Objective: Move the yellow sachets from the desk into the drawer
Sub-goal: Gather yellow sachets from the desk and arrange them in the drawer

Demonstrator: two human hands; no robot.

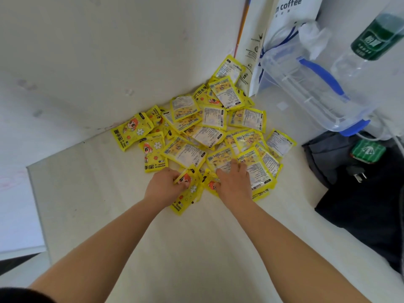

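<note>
Yellow sachets (207, 127), hand-warmer packets printed with a red-haired cartoon figure on one side and small text on the other, lie in a loose overlapping heap on a pale desk (142, 248). The heap is pushed into the far corner where the desk meets two white walls. None is in a drawer yet, and no drawer is in view. Seen from above, two bare forearms reach in from the bottom edge towards the near side of the heap. The left hand (165, 185) has its fingers curled round one face-up sachet (185, 190) at the pile's front edge, apparently lifting or gathering it. Just to its right, the right hand (232, 181) lies palm down with fingers spread flat over several sachets, pressing on them rather than clamped round any. It seems placed to rake a bunch together so more can be taken at once. Whether its thumb has caught an edge cannot be told. Right of the heap, a white paper bag (282, 29) printed with the word "coffee" leans against the wall, touching the farthest sachets. Next comes a clear plastic container (310, 95) with blue handles, then a bottle (376, 38) with a green label. Below these, at the desk's right side, sits a dark bag (360, 204) with a black plug (355, 173) and a small green packet (368, 150) resting on it.
</note>
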